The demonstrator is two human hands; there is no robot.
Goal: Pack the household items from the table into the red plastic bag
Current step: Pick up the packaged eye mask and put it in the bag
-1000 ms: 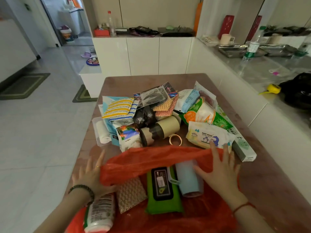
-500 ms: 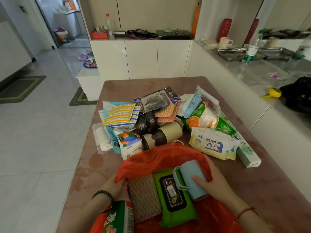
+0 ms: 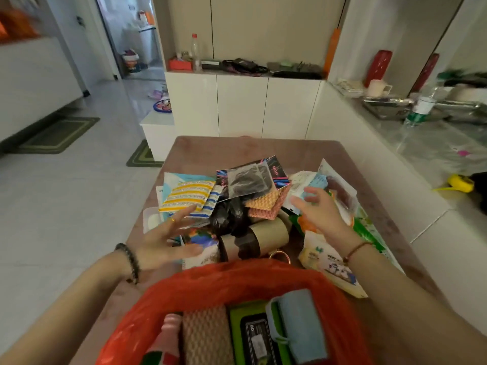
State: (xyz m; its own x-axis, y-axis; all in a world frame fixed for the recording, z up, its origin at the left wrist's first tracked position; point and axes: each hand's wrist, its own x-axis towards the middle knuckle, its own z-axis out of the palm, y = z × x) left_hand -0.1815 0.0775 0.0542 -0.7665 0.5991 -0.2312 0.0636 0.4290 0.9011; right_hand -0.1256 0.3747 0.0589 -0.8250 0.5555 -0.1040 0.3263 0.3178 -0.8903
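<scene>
The red plastic bag (image 3: 237, 277) lies open at the table's near edge. Inside it are a light blue roll (image 3: 300, 325), a green wipes pack (image 3: 253, 335), a beige textured pad (image 3: 208, 335) and a bottle (image 3: 168, 338). Beyond the bag sits a pile of household items: a yellow-striped cloth pack (image 3: 187, 196), a black item in a clear packet (image 3: 247, 180), orange sponge cloths (image 3: 266, 204), a brown tape roll (image 3: 261, 238) and a baby wipes pack (image 3: 324, 262). My left hand (image 3: 163, 238) hovers open over the pile's left side. My right hand (image 3: 316, 209) hovers open over its right side. Neither holds anything.
The brown table (image 3: 237, 148) ends near white cabinets (image 3: 242, 106) at the back. A white counter (image 3: 421, 154) runs along the right with a water bottle (image 3: 421, 106), metal trays and a yellow object (image 3: 461, 183). Tiled floor lies to the left.
Both hands left the bag's rim and the blue roll, and reached forward over the pile with fingers spread. The bag's contents stay inside.
</scene>
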